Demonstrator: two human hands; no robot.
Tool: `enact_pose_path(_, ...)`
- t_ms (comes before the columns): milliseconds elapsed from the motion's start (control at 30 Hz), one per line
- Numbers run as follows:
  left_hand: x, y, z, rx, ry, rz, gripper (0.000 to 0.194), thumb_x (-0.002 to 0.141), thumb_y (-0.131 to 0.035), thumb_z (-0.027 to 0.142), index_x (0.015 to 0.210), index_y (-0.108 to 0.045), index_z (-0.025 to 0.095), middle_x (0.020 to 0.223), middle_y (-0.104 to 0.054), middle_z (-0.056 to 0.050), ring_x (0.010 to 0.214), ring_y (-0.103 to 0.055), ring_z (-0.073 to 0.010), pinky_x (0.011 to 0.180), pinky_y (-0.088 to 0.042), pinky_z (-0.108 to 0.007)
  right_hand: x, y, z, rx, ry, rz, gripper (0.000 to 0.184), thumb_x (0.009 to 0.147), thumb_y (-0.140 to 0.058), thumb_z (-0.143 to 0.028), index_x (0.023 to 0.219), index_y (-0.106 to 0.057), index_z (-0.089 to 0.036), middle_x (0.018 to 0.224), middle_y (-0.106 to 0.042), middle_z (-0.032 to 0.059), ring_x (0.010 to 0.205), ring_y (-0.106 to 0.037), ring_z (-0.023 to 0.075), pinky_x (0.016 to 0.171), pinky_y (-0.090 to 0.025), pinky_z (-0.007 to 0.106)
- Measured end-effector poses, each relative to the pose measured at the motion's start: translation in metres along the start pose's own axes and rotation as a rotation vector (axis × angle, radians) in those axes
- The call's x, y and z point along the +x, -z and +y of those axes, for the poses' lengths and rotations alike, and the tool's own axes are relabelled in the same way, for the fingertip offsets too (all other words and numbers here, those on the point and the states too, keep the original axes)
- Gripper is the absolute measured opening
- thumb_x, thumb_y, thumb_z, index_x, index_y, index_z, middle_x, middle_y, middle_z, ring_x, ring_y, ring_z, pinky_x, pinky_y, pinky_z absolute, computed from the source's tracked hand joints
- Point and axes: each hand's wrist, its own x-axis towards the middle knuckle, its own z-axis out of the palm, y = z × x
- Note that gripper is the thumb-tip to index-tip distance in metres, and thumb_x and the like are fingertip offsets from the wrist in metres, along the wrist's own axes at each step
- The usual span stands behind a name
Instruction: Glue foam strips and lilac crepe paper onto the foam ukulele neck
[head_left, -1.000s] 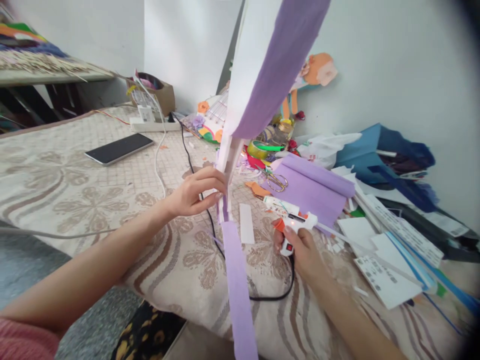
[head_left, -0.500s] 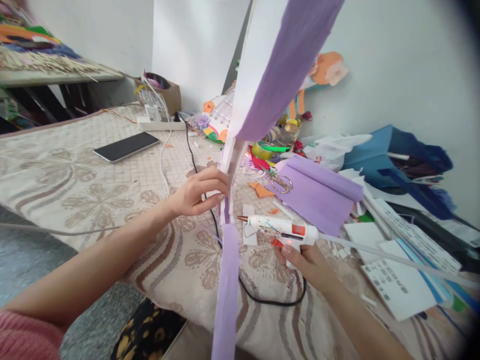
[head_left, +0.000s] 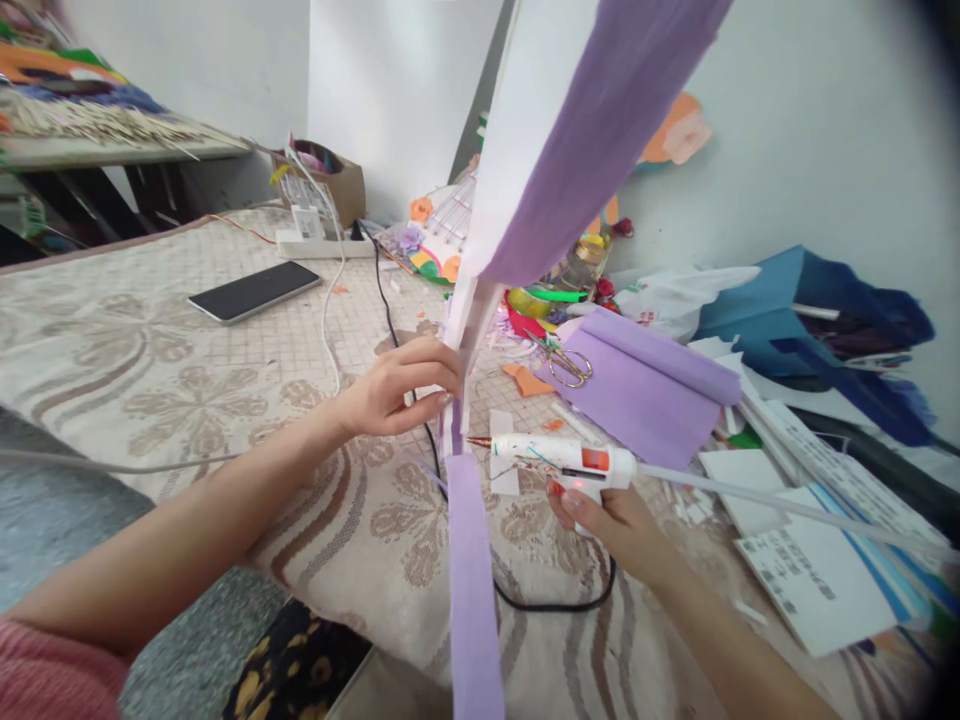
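Observation:
A tall white board stands on edge before me, its edge partly covered with a purple paper strip. The strip's loose lower end hangs over the table edge. My left hand is closed on the board's left side, fingertips pinching its edge. In my right hand is a white glue gun, fingers wrapped round its handle and orange trigger. Its copper nozzle points left, at or very near the board's edge just above the hanging paper. A clear glue stick sticks out behind it.
Right of the board lie gold-handled scissors, a roll of purple paper, orange scraps and white cards. A blue bag stands behind. On the left are a phone, a power strip and cables.
The glue gun's nozzle has shifted slightly left, closer to the board's edge, and the trigger looks pulled further in. The hanging strip's lower end has swung right. My left hand keeps its hold.

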Motion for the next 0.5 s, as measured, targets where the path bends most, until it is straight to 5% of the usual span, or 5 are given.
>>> enact_pose_path(500,0.0,0.0,-0.001,-0.031,-0.004,0.002,0.014,0.087,-0.055,0.011,0.097,-0.065,0.016,0.093,-0.066,-0.01,0.088,-0.063,-0.0192,0.084,-0.053,-0.035,0.014,0.001,0.008,-0.025,0.044,-0.005,0.051,0.095,-0.049,-0.059,0.062,-0.052,-0.02,0.057,-0.051,-0.0003,0.055,-0.046,0.0137,0.055,-0.035,0.027)
